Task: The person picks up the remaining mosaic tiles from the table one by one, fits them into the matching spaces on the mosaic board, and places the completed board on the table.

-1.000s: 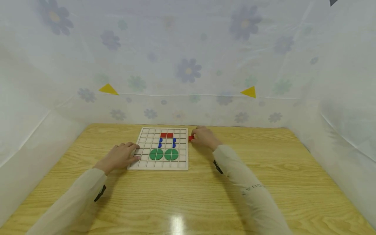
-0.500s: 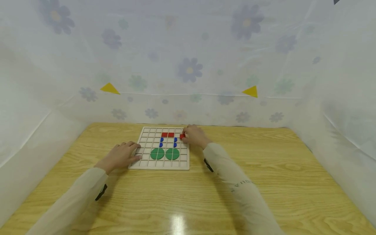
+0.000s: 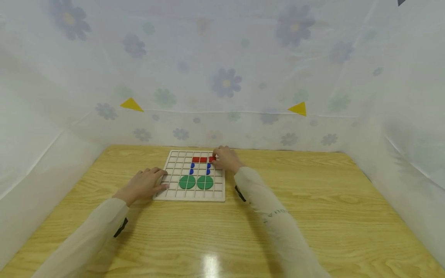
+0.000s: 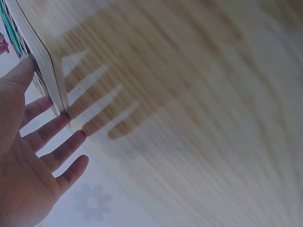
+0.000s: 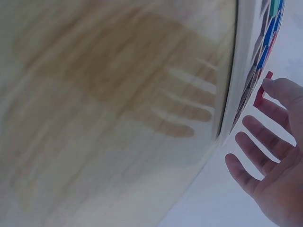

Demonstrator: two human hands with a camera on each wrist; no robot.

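A white gridded board point(image 3: 189, 199) lies on the wooden table. My left hand point(image 3: 144, 186) rests at its left edge with extended fingers, the thumb point(image 4: 24, 71) over the rim. Between right thumb and index finger, my right hand point(image 3: 227, 159) pinches a red square tile point(image 3: 211, 159) above the board's upper right cells. The right wrist view shows this tile point(image 5: 261, 93) tilted, its lower part behind the fingertips. Left of it, two red squares point(image 3: 199, 160) sit in a row. Small blue half-circles point(image 3: 192, 166) form two columns beneath, above two green discs point(image 3: 187, 182).
The wooden table point(image 3: 194, 235) extends in front of the board and to both sides. A white flower-patterned curtain point(image 3: 222, 127) stands behind the table, with side sheets left and right. Two yellow triangles point(image 3: 131, 104) are on the back sheet.
My right hand has carried the red tile leftward from beside the board's right edge to over its upper right cells, close to the other red squares. The left hand has stayed put.
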